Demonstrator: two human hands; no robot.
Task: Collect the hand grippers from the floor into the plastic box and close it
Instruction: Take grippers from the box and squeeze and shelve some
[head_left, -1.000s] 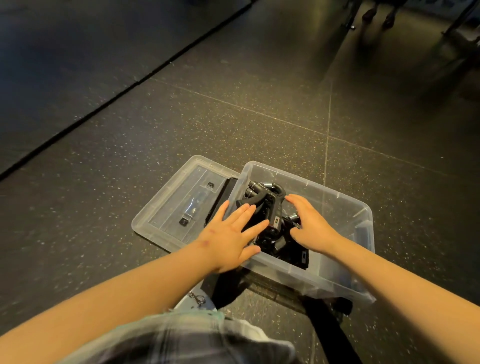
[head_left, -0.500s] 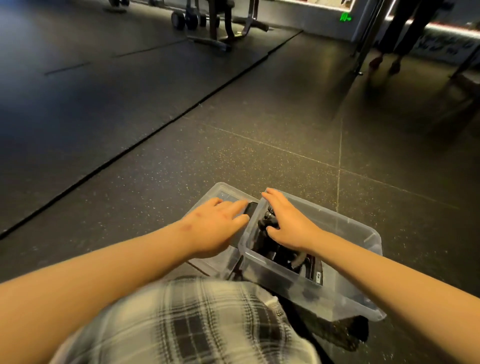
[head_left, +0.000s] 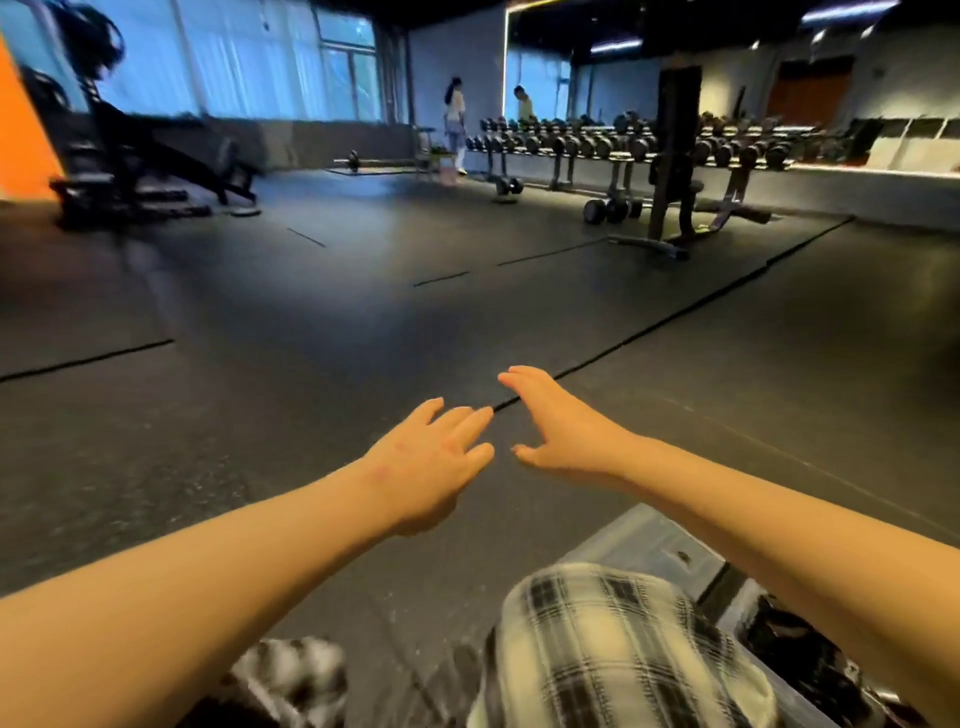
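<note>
My left hand (head_left: 434, 457) and my right hand (head_left: 563, 428) are stretched out side by side above the dark floor, fingers straight and spread, holding nothing. The clear plastic box (head_left: 748, 618) shows only partly at the lower right, under my right forearm and behind my plaid-clad knee. Black hand grippers (head_left: 795, 649) lie inside it as a dark blurred mass. The clear lid (head_left: 644, 540) lies beside the box, off it. Both hands are well above and away from the box.
Dark rubber gym floor (head_left: 311, 364) stretches ahead. A dumbbell rack (head_left: 597, 145) and a bench frame (head_left: 675, 171) stand at the far right, a weight bench (head_left: 150, 161) at the far left. Two people (head_left: 454, 124) stand far back.
The view has swung up from the box to the room. Both hands have left the box and its contents and now hover open in the air in front of me.
</note>
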